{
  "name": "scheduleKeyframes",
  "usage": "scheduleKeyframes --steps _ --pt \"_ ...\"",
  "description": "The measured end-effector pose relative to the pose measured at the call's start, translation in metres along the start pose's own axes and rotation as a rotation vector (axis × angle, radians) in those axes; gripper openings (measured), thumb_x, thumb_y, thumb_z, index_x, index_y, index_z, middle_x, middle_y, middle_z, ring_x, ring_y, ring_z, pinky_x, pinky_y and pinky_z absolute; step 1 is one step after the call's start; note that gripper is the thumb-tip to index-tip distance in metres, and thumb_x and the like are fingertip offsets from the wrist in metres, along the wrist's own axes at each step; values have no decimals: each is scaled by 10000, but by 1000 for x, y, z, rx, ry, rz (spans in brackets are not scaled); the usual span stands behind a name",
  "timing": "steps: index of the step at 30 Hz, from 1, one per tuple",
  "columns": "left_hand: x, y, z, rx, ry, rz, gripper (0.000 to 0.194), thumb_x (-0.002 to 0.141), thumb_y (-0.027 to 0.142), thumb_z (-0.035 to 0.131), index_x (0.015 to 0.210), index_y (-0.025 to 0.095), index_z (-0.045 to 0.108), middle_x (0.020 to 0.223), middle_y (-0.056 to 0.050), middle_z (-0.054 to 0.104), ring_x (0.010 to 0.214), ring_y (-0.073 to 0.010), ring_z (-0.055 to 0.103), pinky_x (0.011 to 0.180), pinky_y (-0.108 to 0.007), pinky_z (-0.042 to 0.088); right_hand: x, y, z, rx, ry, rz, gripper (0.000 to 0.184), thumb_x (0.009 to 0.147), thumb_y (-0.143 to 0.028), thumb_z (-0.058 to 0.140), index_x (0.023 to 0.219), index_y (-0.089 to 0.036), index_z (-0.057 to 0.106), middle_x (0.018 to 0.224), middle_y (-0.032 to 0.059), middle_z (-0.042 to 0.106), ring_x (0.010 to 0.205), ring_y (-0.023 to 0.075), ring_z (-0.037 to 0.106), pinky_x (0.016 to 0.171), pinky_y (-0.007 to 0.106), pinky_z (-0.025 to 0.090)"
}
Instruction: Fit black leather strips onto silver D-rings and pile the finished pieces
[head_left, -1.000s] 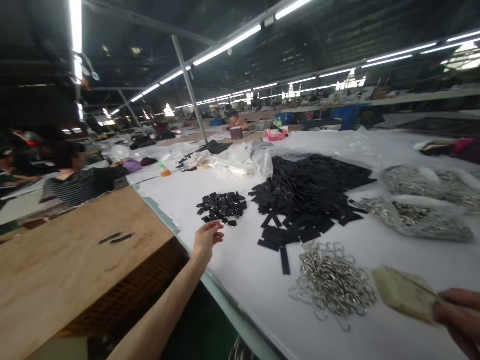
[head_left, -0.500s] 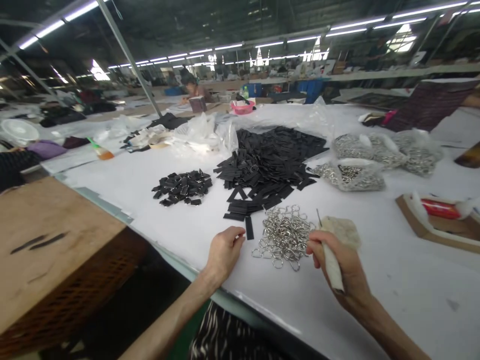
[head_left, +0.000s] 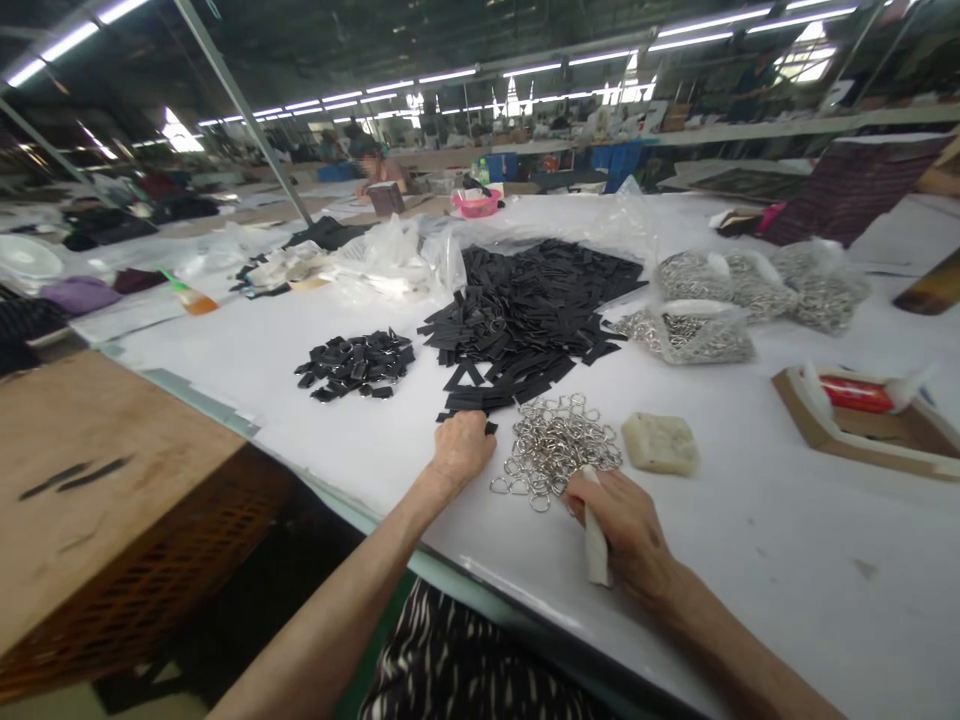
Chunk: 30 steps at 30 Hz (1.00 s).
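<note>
My left hand (head_left: 463,450) is closed at the near edge of the pile of black strips (head_left: 551,300). A dark strip end (head_left: 491,428) sticks out beside its fingers, which are partly hidden. My right hand (head_left: 626,520) is wrapped round the white handle (head_left: 597,545) of an awl. Its tip is hidden over the heap of silver D-rings (head_left: 559,440). Right of that heap lies a pale wax-like block (head_left: 660,443). To the left sits a smaller pile of black folded tabs with metal rings (head_left: 356,363).
Plastic bags of metal rings (head_left: 694,335) stand at the back right. A cardboard tray (head_left: 862,440) holds a red tube. Clear plastic bags (head_left: 390,260) and a pink basket (head_left: 477,203) are farther back. A wooden board (head_left: 112,480) adjoins on the left. Another person (head_left: 379,170) sits far off.
My left hand has moved onto the single strip lying in front of the pile. My right hand has shifted left with the awl, from beside the block to the D-rings' near edge.
</note>
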<state>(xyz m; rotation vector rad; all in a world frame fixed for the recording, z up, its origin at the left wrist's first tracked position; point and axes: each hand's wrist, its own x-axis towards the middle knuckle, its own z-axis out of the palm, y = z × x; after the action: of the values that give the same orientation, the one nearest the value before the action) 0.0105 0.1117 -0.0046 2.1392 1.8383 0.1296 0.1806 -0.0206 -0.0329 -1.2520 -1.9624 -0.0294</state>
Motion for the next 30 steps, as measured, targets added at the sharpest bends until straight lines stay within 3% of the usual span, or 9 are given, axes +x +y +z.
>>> scheduleKeyframes --steps 6,13,20,24,30 --pt "-9 -10 -3 -231 -16 -25 148 675 83 506 683 154 635 917 -152 663 1022 -322 557 877 -439 389 1 -10 7 -45 -13 -63 197 884 -139 408 762 -148 562 634 36 536 602 146 427 583 273 286" --pt "-29 -42 -11 -854 -220 -68 159 751 181 466 864 138 569 763 -95 678 692 -205 656 538 -284 522 20 -35 22 -150 -239 -24 202 890 -149 409 771 -162 572 676 40 563 685 172 465 637 287 298" --pt "-64 -57 -20 -1323 -355 -67 221 718 151 525 934 110 548 861 -140 688 730 -198 665 494 -239 531 40 -43 49 -255 -380 -75 137 859 -104 457 823 -170 572 788 56 596 801 201 488 697 306 305" --pt "-74 -62 -21 -1587 -366 -100 231 668 93 591 897 98 563 860 -139 691 725 -208 666 472 -226 534 38 -43 59 -309 -457 -105 132 833 -82 477 826 -172 573 777 57 600 786 204 492 714 312 306" --pt "-85 -64 -26 -1655 -313 -98 206 674 82 597 880 88 593 831 -122 693 720 -191 663 501 -215 544 40 -45 58 -377 -503 -72 155 839 -68 445 822 -179 552 773 43 586 755 201 492 704 300 312"
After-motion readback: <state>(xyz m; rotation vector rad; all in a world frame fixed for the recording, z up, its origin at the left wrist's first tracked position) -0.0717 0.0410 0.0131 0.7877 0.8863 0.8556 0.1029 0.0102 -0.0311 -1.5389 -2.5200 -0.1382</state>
